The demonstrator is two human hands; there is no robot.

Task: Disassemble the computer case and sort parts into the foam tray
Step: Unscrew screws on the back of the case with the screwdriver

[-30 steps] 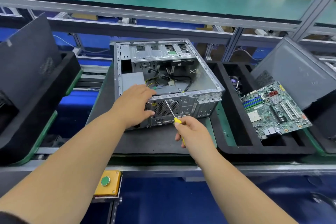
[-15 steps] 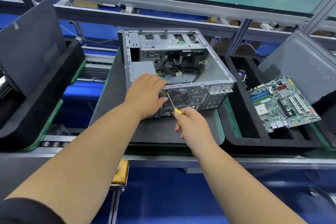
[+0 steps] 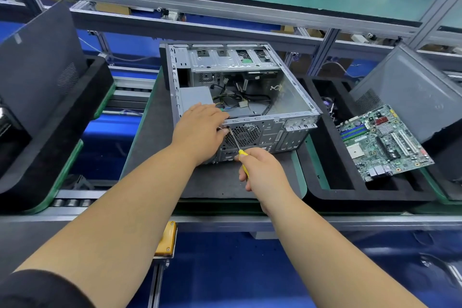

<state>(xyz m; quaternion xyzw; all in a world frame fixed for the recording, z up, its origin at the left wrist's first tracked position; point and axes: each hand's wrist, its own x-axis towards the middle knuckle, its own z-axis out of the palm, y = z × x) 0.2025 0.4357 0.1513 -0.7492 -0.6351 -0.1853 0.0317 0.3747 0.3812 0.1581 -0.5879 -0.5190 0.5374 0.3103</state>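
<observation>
Left hand (image 3: 200, 130) rests fingers draped on open grey metal computer case (image 3: 287, 97), near-left corner, grip unclear; right hand (image 3: 262, 172) grips yellow-handled screwdriver (image 3: 237, 145), tip at rear panel.

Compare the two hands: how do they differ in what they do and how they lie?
The left hand rests on the computer case at its near left corner, fingers over the rim; the right hand touches no case. The right hand grips the yellow-handled screwdriver; the left hand holds no tool. The left hand lies farther out, the right nearer the body. Both are bare.

No legible text or labels anywhere
</observation>
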